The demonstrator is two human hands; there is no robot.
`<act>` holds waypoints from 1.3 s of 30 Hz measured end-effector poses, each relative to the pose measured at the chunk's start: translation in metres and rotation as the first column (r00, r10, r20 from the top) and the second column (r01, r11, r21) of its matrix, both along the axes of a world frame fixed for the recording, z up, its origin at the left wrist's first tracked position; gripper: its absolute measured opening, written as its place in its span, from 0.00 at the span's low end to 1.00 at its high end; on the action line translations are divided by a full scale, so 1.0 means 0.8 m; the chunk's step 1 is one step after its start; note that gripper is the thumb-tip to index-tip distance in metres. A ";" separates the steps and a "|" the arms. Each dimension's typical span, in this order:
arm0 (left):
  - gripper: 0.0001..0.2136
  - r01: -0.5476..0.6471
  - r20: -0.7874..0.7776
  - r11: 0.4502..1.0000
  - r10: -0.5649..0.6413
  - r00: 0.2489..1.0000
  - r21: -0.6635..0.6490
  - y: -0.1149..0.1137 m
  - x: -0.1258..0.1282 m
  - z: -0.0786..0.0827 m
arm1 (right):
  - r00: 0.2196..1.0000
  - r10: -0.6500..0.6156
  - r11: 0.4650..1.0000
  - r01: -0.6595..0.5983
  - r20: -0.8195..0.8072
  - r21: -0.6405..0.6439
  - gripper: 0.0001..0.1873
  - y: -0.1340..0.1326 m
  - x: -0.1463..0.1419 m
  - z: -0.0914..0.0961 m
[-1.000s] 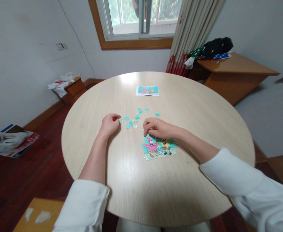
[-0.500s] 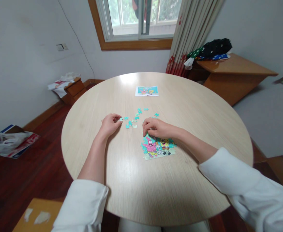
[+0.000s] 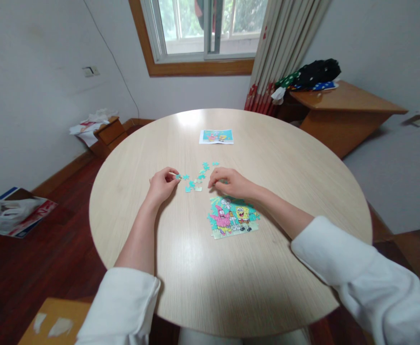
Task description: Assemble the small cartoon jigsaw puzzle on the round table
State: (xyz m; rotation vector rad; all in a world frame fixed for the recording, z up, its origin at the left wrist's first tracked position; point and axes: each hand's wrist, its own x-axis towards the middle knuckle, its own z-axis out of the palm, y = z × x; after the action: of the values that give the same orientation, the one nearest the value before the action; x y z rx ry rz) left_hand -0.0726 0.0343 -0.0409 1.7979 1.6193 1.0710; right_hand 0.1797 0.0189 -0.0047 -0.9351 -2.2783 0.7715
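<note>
A partly built cartoon jigsaw puzzle [image 3: 233, 216] lies on the round wooden table [image 3: 285, 163]. Several loose teal pieces [image 3: 195, 179] are scattered just beyond it. My left hand [image 3: 162, 184] rests on the table left of the loose pieces, its fingers pinched on a small teal piece [image 3: 177, 177]. My right hand [image 3: 229, 183] hovers over the table just beyond the puzzle's top edge, fingers curled down onto a piece near the scattered ones. A printed reference picture [image 3: 216, 136] lies farther back on the table.
A window [image 3: 202, 28] and a curtain [image 3: 285, 48] are behind the table. A wooden desk [image 3: 342, 110] with dark clothes [image 3: 313, 73] stands at the right. A small wooden box [image 3: 107, 134] and a plastic bag [image 3: 6, 215] are on the floor at the left.
My right hand has lifted off the puzzle's upper part and moved a little farther away, uncovering more of the picture. My left hand has stayed put, pinching its piece.
</note>
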 end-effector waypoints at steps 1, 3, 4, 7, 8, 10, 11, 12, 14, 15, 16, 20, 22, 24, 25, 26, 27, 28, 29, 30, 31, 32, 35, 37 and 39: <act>0.07 -0.001 -0.002 1.000 0.001 1.000 0.000 0.000 0.000 0.000 | 0.996 -0.085 0.995 0.086 -0.023 0.040 0.16 0.009 -0.002 -0.001; 0.07 -0.004 -0.005 1.000 0.004 1.000 0.000 0.000 0.001 0.001 | 0.981 -0.193 0.976 0.193 -0.014 0.096 0.16 0.029 -0.005 -0.005; 0.07 -0.006 -0.007 1.000 0.006 1.000 0.001 0.000 0.001 0.001 | 0.974 -0.228 0.968 0.225 0.013 0.115 0.16 0.039 -0.007 -0.008; 0.07 -0.013 -0.014 1.000 0.013 1.000 0.006 0.000 0.002 0.001 | 0.958 -0.256 0.956 0.231 0.132 0.183 0.14 0.061 -0.015 -0.015; 0.07 -0.016 -0.016 1.000 0.016 1.000 0.007 0.000 0.003 0.000 | 0.953 -0.252 0.956 0.218 0.167 0.198 0.13 0.065 -0.017 -0.018; 0.06 -0.021 -0.020 1.000 0.021 1.000 0.009 0.000 0.004 0.000 | 0.945 -0.241 0.958 0.195 0.222 0.210 0.13 0.070 -0.022 -0.021; 0.06 -0.025 -0.022 1.000 0.025 0.999 0.010 0.000 0.004 0.001 | 0.941 -0.239 0.959 0.191 0.240 0.210 0.12 0.071 -0.023 -0.022; 0.06 -0.028 -0.024 1.000 0.028 0.999 0.010 0.000 0.004 0.001 | 0.937 -0.242 0.959 0.192 0.251 0.208 0.12 0.072 -0.023 -0.022; 0.06 -0.036 -0.031 0.999 0.036 0.999 0.007 -0.001 0.005 0.002 | 0.934 -0.252 0.958 0.204 0.254 0.201 0.11 0.071 -0.022 -0.021; 0.06 -0.038 -0.034 0.999 0.038 0.999 0.004 -0.002 0.005 0.002 | 0.934 -0.256 0.958 0.209 0.249 0.197 0.11 0.071 -0.021 -0.020; 0.06 -0.039 -0.036 0.999 0.039 0.999 0.000 -0.002 0.006 0.003 | 0.935 -0.257 0.958 0.213 0.244 0.192 0.10 0.070 -0.020 -0.019; 0.06 -0.043 -0.038 0.999 0.043 0.998 -0.008 -0.004 0.006 0.005 | 0.945 -0.259 0.959 0.229 0.197 0.165 0.06 0.066 -0.014 -0.016; 0.06 -0.045 -0.035 0.999 0.045 0.998 -0.007 -0.004 0.006 0.005 | 0.957 -0.253 0.963 0.235 0.139 0.136 0.05 0.062 -0.011 -0.016; 0.07 -0.043 -0.032 0.999 0.043 0.999 -0.005 -0.003 0.006 0.006 | 0.970 -0.236 0.970 0.232 0.053 0.069 0.03 0.058 -0.007 -0.015; 0.07 -0.042 -0.032 0.999 0.042 0.999 -0.003 -0.003 0.006 0.006 | 0.971 -0.238 0.971 0.238 0.004 0.031 0.03 0.055 -0.004 -0.015; 0.07 -0.042 -0.033 0.999 0.042 0.999 -0.001 -0.003 0.006 0.006 | 0.967 -0.250 0.968 0.250 -0.042 -0.004 0.03 0.053 0.000 -0.015; 0.06 -0.044 -0.034 0.999 0.044 0.998 0.002 -0.003 0.006 0.006 | 0.959 -0.271 0.962 0.269 -0.084 -0.037 0.03 0.050 0.006 -0.015; 0.06 -0.046 -0.036 0.999 0.047 0.998 0.005 -0.003 0.006 0.006 | 0.948 -0.295 0.955 0.289 -0.118 -0.067 0.03 0.046 0.013 -0.014; 0.06 -0.050 -0.038 0.999 0.050 0.998 0.007 -0.002 0.007 0.006 | 0.938 -0.317 0.947 0.305 -0.143 -0.099 0.03 0.042 0.021 -0.014; 0.06 -0.053 -0.041 0.999 0.053 0.998 0.008 -0.002 0.007 0.006 | 0.929 -0.334 0.939 0.313 -0.162 -0.142 0.04 0.037 0.031 -0.013; 0.06 -0.055 -0.043 0.998 0.055 0.998 0.008 -0.002 0.007 0.005 | 0.930 -0.327 0.936 0.294 -0.166 -0.196 0.04 0.031 0.041 -0.013; 0.06 -0.058 -0.047 0.998 0.058 0.997 0.007 -0.002 0.007 0.005 | 0.929 -0.326 0.927 0.279 -0.174 -0.251 0.05 0.025 0.051 -0.012; 0.06 -0.067 -0.060 0.998 0.068 0.996 0.009 -0.001 0.007 0.004 | 0.958 -0.270 0.893 0.209 -0.102 -0.398 0.09 0.004 0.077 -0.009; 0.06 -0.071 -0.065 0.997 0.072 0.995 0.009 -0.001 0.007 0.005 | 0.963 -0.254 0.873 0.191 -0.086 -0.449 0.11 -0.006 0.084 -0.006; 0.06 -0.073 -0.066 0.997 0.073 0.995 0.007 -0.001 0.007 0.006 | 0.967 -0.240 0.864 0.174 -0.083 -0.473 0.11 -0.011 0.085 -0.003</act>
State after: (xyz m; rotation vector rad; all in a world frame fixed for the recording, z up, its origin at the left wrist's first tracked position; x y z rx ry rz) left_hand -0.0672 0.0331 -0.0359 1.8073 1.7350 1.0574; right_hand 0.2478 0.0097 -0.0072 -1.2703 -1.8615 1.2722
